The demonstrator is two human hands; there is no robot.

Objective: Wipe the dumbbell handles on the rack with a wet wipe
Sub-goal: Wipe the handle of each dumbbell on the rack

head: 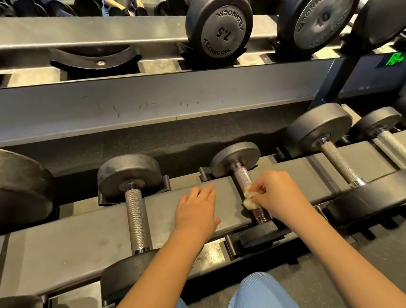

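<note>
A small dumbbell (235,157) lies across the lower rack rail (79,235), its knurled steel handle (242,177) running toward me. My right hand (276,193) pinches a crumpled whitish wet wipe (249,198) against the middle of that handle. My left hand (196,208) rests flat with straight fingers on the rail just left of the handle. Another dumbbell handle (136,218) lies further left, and two more handles (338,162) lie to the right.
An upper shelf holds larger dumbbells marked 7.5 (220,23) and 10 (319,9), plus an empty black cradle (95,57). A big dumbbell head (6,183) sits at far left. My knees in blue trousers (255,301) are close to the rack's front edge.
</note>
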